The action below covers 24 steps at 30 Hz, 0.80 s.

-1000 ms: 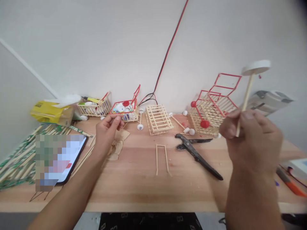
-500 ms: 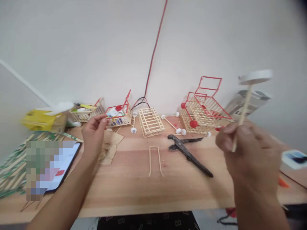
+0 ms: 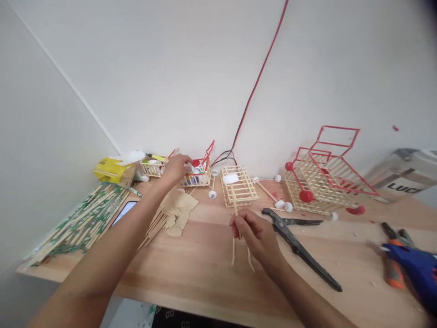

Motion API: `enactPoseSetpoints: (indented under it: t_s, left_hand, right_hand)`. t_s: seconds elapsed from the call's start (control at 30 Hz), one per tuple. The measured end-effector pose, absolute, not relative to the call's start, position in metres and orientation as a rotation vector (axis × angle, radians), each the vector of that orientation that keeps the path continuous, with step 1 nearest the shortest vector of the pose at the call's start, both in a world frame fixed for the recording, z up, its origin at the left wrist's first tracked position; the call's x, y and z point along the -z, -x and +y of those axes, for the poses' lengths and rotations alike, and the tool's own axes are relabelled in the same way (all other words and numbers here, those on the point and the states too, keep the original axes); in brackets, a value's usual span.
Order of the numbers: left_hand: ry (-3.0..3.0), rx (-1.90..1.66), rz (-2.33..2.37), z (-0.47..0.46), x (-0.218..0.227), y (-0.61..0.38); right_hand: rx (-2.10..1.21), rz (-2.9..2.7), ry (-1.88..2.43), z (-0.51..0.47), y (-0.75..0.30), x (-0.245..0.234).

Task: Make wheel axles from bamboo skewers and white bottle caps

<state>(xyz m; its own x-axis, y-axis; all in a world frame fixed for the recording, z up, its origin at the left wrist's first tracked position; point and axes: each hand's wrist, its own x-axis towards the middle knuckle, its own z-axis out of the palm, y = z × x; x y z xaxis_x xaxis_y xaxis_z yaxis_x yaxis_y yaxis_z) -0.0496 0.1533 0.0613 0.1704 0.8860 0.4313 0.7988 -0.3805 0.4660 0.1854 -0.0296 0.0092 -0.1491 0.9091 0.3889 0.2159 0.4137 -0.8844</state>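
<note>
My left hand (image 3: 175, 167) reaches far back to a small stick cart with a red handle (image 3: 201, 172) that holds bottle caps. Its fingers rest at the cart's left edge, curled away from me, and their tips are hidden. My right hand (image 3: 254, 234) is closed in a pinch on a thin wooden stick (image 3: 235, 207) topped by a white disc (image 3: 231, 178). The disc sits over a bare wooden stick cage (image 3: 244, 193). A U-shaped stick frame (image 3: 233, 256) lies on the table under my right hand.
Black pliers (image 3: 300, 250) lie right of my right hand. A larger red-framed stick cart (image 3: 321, 182) stands at the back right, a blue glue gun (image 3: 418, 269) at the far right. Wrapped chopsticks (image 3: 82, 223), a phone (image 3: 124, 212) and crumpled brown paper (image 3: 177, 212) lie left.
My right hand came down from the raised position at right to the table centre, bringing the disc-topped stick onto the bare cage. My left hand moved to the small red-handled cart. The view shifted.
</note>
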Motion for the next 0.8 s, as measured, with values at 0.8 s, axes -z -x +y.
enactPoseSetpoints:
  t_s: [0.8]
  left_hand:
    - [-2.373,-0.764,1.625,0.061,-0.003,0.102]
  right_hand:
    - [-0.812,-1.697,1.086,-0.030,-0.192,-0.003]
